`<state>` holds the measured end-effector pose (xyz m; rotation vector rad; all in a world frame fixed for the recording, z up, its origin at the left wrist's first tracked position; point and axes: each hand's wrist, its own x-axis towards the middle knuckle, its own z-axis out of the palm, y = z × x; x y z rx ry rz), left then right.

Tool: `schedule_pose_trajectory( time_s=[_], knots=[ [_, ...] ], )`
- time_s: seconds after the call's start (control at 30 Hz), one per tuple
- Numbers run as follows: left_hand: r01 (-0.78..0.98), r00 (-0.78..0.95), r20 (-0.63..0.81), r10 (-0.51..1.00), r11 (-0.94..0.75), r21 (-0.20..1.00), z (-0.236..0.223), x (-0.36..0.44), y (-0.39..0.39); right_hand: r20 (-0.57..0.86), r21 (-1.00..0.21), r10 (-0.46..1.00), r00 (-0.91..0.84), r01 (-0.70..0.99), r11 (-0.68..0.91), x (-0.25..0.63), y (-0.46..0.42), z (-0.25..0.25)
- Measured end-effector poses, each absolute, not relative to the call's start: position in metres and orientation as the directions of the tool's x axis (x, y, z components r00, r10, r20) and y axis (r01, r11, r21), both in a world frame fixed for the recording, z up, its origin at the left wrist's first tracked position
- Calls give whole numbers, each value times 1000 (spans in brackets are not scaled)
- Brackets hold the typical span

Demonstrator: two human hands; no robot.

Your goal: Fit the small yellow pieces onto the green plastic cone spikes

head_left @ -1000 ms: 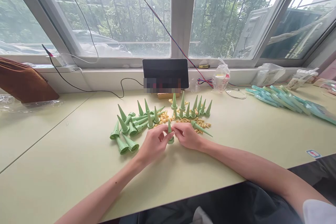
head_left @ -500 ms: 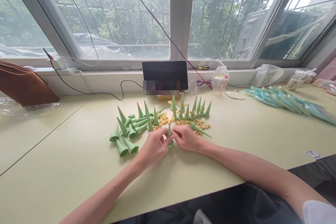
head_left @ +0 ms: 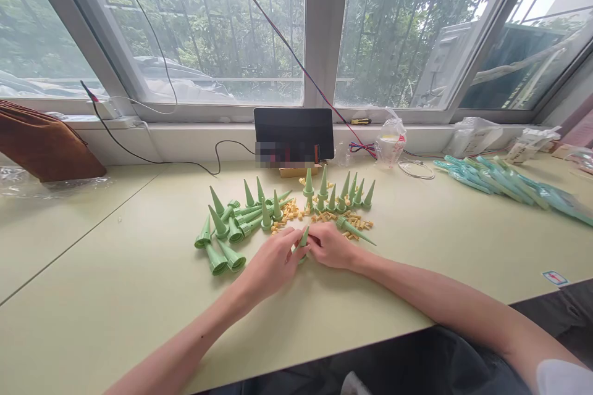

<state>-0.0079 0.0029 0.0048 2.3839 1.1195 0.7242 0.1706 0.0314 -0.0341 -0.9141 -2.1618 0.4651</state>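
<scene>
My left hand [head_left: 273, 256] is closed around a green plastic watering spike [head_left: 303, 238], which tilts slightly to the right with its tip up. Against the spike's right side, my right hand [head_left: 331, 245] is pinched; whatever its fingertips hold is hidden. Just beyond the hands lie loose small yellow valve-like pieces [head_left: 290, 210]. One green spike [head_left: 356, 231] lies on its side by my right hand. To the left, several green spikes [head_left: 227, 253] lie or stand in a group, and more upright spikes [head_left: 323, 184] stand in a cluster behind the yellow pieces.
A black tablet-like screen [head_left: 294, 126] leans at the back of the table [head_left: 139, 296]. At back right are a bagged cup [head_left: 391, 143] and a row of blue-green packets [head_left: 500, 179]. A brown bag [head_left: 50, 142] sits at far left, and a dark cable [head_left: 152, 162] crosses the back.
The spike in my left hand has gone from nearly upright to leaning right. Both hands stay close together; the whole view has shifted slightly.
</scene>
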Motion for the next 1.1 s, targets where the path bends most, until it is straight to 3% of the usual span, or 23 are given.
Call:
schedule_pose_trajectory(
  time_s=[0.23, 0.63, 0.77, 0.93, 1.1],
  knots=[
    [518, 473, 288, 833, -527, 674, 6, -7, 6, 520, -564, 720, -459, 449, 693, 170, 32, -34],
    [354, 436, 117, 892, -289, 890, 8, -8, 6, 545, -579, 719, -431, 426, 695, 169, 30, -32],
    [392, 436, 154, 887, -341, 854, 5, -8, 7, 547, -578, 717, -432, 425, 696, 169, 30, -33],
    [514, 428, 293, 855, -497, 699, 2, -7, 7, 544, -578, 721, -429, 431, 693, 169, 31, -32],
    [544, 442, 304, 844, -522, 657, 2, -7, 7, 550, -573, 711, -438, 421, 703, 170, 30, -31]
  ],
)
